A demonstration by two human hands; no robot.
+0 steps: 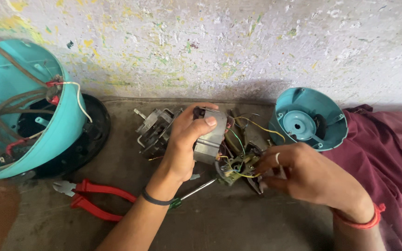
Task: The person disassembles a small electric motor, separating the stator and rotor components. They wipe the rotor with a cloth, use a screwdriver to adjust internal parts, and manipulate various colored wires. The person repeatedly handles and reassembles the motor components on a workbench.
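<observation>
Head view, motor core (209,139) gripped in left hand (182,146)

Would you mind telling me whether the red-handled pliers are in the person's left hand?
No, the red-handled pliers lie on the floor, while the left hand holds a grey motor core.

— What's getting lost at the left?

— The teal housing (24,111) is running off the edge, and its wires are disappearing inside it — ends unclear.

— And in the middle?

— The left hand (182,144) is covering much of the motor (209,135). The screwdriver (196,189) is hiding its handle under the wrist.

— The right side?

— The right hand (303,174) is masking the small part (238,166) it's pinching; too tangled to name. The maroon cloth (387,148) is running off-frame.
</observation>
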